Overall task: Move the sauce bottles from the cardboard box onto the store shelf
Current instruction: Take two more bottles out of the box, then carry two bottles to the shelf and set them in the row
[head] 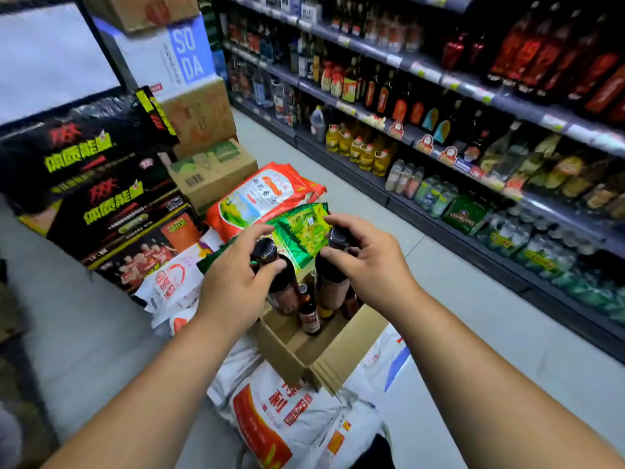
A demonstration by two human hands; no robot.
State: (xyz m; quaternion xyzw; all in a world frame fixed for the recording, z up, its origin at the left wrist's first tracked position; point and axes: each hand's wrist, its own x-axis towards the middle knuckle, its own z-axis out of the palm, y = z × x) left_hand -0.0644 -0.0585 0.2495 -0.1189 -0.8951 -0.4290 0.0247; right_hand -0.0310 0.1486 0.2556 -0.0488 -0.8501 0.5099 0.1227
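Observation:
An open cardboard box (318, 353) rests on rice sacks in front of me. My left hand (233, 282) grips the neck of a dark sauce bottle (285, 289) with a black cap, held above the box. My right hand (368, 262) grips the neck of a second dark sauce bottle (329, 282) beside it. A smaller dark bottle (308, 314) with a red label stands inside the box, and another shows partly behind it. The store shelf (436, 76) runs along the right, stocked with bottles.
Rice sacks (297, 414) lie under and behind the box. Stacked cartons (111, 184) and boxes line the left side. A grey tiled aisle floor (456, 286) runs between the box and the shelves. Oil bottles (365, 154) fill the lower shelf rows.

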